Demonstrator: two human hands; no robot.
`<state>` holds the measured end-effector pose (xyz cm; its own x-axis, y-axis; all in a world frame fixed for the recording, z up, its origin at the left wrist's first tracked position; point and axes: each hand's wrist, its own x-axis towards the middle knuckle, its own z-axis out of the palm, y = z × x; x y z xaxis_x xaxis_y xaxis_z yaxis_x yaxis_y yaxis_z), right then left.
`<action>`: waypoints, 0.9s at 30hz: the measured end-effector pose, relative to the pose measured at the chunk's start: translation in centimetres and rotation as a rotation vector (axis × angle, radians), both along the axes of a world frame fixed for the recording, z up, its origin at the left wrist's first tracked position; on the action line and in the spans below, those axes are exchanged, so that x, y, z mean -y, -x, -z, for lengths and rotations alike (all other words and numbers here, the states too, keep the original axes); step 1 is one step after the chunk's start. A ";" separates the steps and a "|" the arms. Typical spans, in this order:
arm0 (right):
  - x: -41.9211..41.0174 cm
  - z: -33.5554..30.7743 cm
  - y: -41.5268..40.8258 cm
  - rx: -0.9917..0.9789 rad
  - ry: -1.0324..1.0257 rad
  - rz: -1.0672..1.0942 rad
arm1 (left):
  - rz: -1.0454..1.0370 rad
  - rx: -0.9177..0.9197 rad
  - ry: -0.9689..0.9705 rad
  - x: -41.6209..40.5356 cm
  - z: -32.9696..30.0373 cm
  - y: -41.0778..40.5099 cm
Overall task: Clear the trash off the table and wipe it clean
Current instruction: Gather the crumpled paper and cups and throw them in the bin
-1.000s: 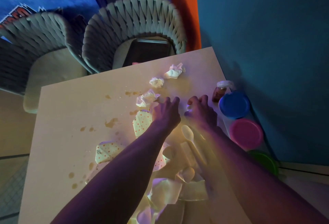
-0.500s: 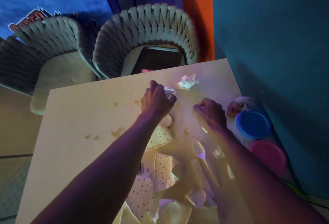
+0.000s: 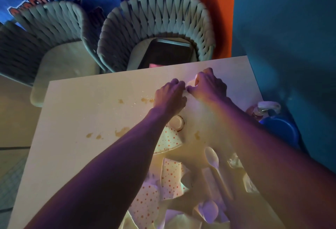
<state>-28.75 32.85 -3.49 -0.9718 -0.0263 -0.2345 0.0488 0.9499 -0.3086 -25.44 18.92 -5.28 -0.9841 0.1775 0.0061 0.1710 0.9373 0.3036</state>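
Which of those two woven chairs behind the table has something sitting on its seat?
The right-hand woven chair, nearest the orange strip: a dark tray lies on its seat. The left woven chair's seat looks bare.

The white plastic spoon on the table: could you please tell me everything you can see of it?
The white plastic spoon looks like a disposable one, smooth and pale, tinted yellow by the light. It lies flat on the table, bowl facing up and pointing toward the far edge, its handle running back toward the person and disappearing under the right forearm. It sits among the polka-dot paper scraps, right of them. Neither hand touches it; both are farther up the table.
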 end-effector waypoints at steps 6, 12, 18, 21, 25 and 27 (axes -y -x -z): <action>-0.3 1.7 0.1 -0.102 -0.011 0.034 | -0.170 -0.102 -0.171 2.9 -3.7 0.2; -0.4 1.7 -1.1 -0.181 0.123 0.066 | -0.200 0.034 -0.106 3.9 -3.8 -1.8; -1.6 -0.7 -3.8 -0.100 0.374 0.259 | -0.184 0.214 0.025 3.6 -0.7 -3.7; -2.7 -1.9 -6.9 -0.066 0.537 0.376 | -0.181 0.208 0.046 3.5 0.0 -4.1; -3.3 -2.3 -12.1 -0.045 0.686 0.545 | -0.203 0.229 0.062 3.4 -0.5 -3.9; -3.5 -2.6 -15.0 -0.037 0.696 0.586 | -0.229 0.223 0.026 3.6 -1.1 -4.1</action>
<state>-13.72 36.38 -0.93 -0.8806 0.3505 -0.3190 0.4439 0.3746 -0.8140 -21.29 15.33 -4.22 -0.9751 -0.0513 -0.2156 -0.1131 0.9519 0.2849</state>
